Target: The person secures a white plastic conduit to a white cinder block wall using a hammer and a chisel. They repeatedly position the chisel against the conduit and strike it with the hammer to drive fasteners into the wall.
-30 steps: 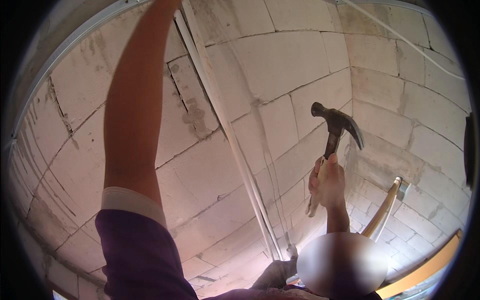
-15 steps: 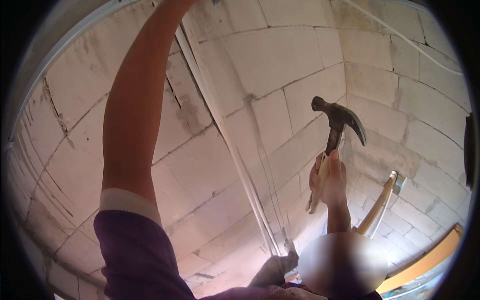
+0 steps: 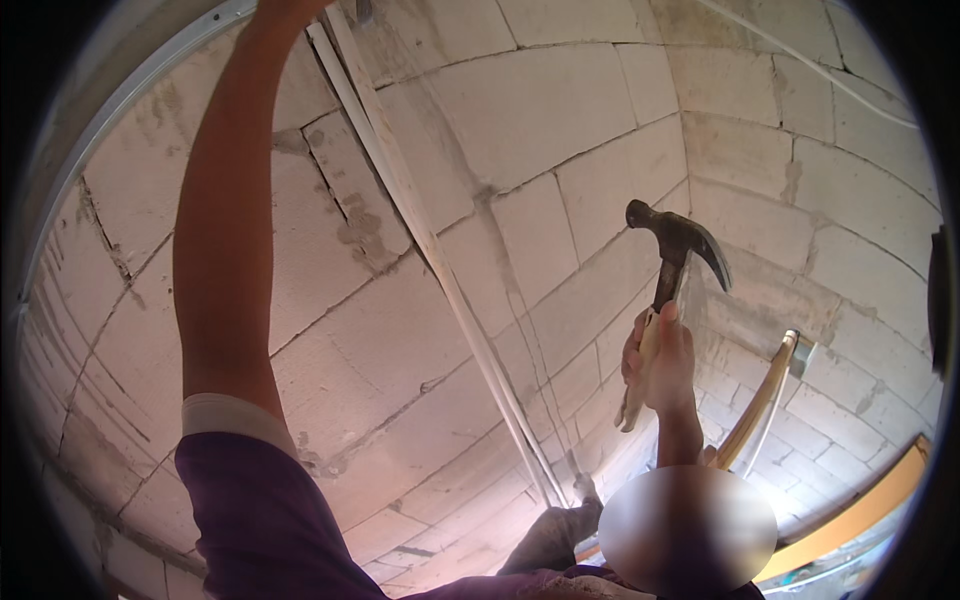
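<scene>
My right hand (image 3: 662,365) grips the pale wooden handle of a claw hammer (image 3: 678,245), whose dark steel head stands upright in front of a grey block wall (image 3: 560,110). My left arm, in a purple sleeve, reaches straight up. My left hand (image 3: 290,8) is at the top rim, mostly cut off, beside the upper end of a long white strip (image 3: 440,260) that runs diagonally down the wall. The hammer head is well to the right of the strip and apart from it.
A metal rail (image 3: 120,95) curves along the upper left. A thin white cable (image 3: 800,60) crosses the wall at the upper right. A wooden pole (image 3: 760,410) and an orange-yellow beam (image 3: 865,510) lie at the lower right. A dark shape (image 3: 555,535) sits near the strip's lower end.
Almost nothing. The hammer stays raised in my right hand with only a slight shift, and my left arm stays stretched up at the strip.
</scene>
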The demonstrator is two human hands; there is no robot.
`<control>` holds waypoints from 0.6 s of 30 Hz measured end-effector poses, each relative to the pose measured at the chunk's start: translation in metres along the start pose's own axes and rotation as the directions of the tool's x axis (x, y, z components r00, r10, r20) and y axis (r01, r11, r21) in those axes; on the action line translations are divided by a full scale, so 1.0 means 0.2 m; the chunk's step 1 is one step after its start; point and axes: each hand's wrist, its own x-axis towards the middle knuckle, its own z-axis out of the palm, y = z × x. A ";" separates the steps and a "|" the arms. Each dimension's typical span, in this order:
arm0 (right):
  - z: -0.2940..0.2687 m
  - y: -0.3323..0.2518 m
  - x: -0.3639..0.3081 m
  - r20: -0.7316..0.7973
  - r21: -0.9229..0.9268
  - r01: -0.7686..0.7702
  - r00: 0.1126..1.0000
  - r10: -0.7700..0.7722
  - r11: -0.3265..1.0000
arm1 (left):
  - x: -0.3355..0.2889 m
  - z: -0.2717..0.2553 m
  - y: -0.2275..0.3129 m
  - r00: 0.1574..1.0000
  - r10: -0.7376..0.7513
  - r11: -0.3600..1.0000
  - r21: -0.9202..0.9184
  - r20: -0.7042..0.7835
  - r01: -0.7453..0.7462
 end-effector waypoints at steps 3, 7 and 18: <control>0.00 -0.01 0.00 -0.037 0.053 -0.050 0.998 0.052 0.997 | 0.01 -0.03 0.04 0.982 0.048 0.997 -0.046 -0.182 -0.057; 0.01 -0.02 0.00 -0.056 0.043 -0.078 0.995 0.081 0.996 | -0.01 0.01 0.01 0.925 0.224 0.969 -0.030 -0.306 -0.245; -0.03 -0.02 0.01 -0.057 0.008 -0.058 0.997 0.059 0.998 | -0.12 0.33 -0.02 0.997 0.000 1.000 -0.027 -0.079 -0.002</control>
